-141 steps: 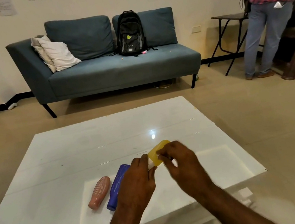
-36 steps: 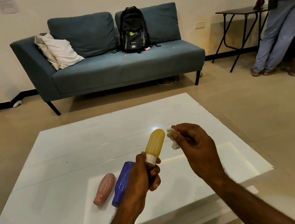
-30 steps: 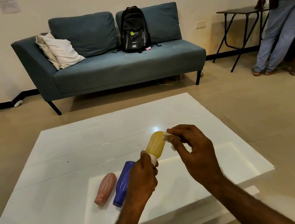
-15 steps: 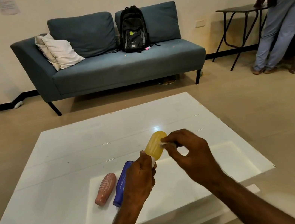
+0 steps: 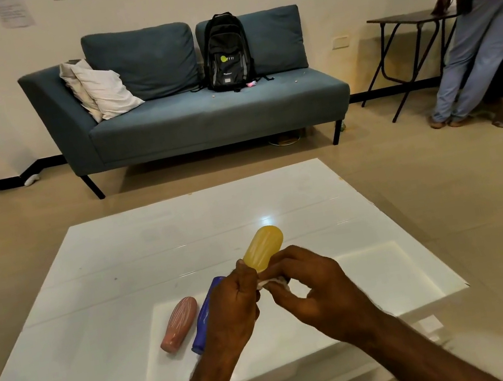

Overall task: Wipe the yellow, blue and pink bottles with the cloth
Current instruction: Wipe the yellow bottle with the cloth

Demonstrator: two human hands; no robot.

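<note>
The left hand is raised above the white counter, with the forearm entering from the lower centre of the view and angled up and slightly right. Its fingers are curled closed around the lower end of the yellow bottle, the thumb lying along the bottle's near side. The bottle is held off the counter, tilted with its rounded end pointing up and away from the person.

The right hand comes in from the lower right, wrist bent so that the palm faces left toward the bottle. Its thumb and forefinger are pinched closed on a small white cloth, which is pressed against the lower part of the yellow bottle, just beside the left hand's knuckles. The remaining fingers of the right hand are loosely curled below the pinch. Only a small crumpled portion of the cloth is visible between the two hands.

The blue bottle lies on its side on the counter, partly hidden behind the left hand. The pink bottle lies on its side just to the left of the blue bottle, roughly parallel to it; whether they touch cannot be determined. Both have their narrow ends toward the person.
</note>
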